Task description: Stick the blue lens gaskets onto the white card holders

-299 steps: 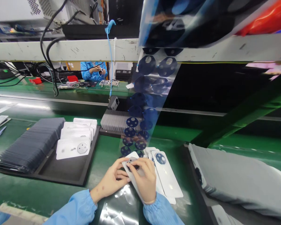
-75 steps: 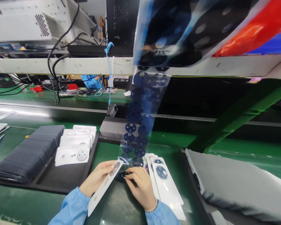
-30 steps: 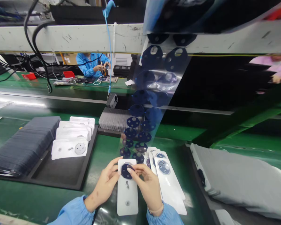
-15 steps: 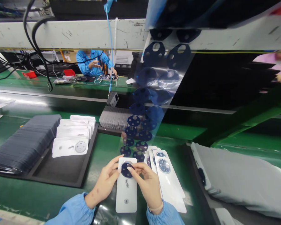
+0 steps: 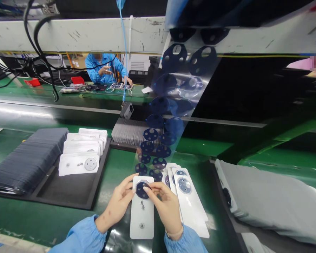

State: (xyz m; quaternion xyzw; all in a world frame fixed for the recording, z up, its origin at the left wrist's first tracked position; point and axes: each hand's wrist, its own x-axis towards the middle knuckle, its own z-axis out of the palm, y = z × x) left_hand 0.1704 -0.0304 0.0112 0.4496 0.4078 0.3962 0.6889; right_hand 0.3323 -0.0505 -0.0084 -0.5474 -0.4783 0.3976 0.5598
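Observation:
A white phone back cover point(image 5: 142, 221) lies upright before me, with dark lettering and a small round emblem on its lower part. Over the camera area at its top is a round dark-blue sticker point(image 5: 141, 189) with several holes. My left hand point(image 5: 120, 196) grips the cover's upper left edge, its thumb by the sticker's left side. With thumb and forefinger pinched, my right hand point(image 5: 166, 203) holds the sticker's right edge. Whether the sticker lies fully flat cannot be seen. Beside my right hand rest several overlapping white covers point(image 5: 191, 205) with blue camera areas.
A clear strip of blue stickers point(image 5: 163, 151) hangs down behind my hands. On the left, a black tray point(image 5: 65, 191) bears dark sleeves point(image 5: 28, 158) and white covers point(image 5: 79, 165). A rack of thin panels point(image 5: 129, 133) stands behind; a grey-covered stack point(image 5: 274, 200) is right. A co-worker point(image 5: 100, 70) sits opposite.
Both hands keep nearly the same hold on the cover and sticker. The view has shifted very slightly; the person at far right has moved a little.

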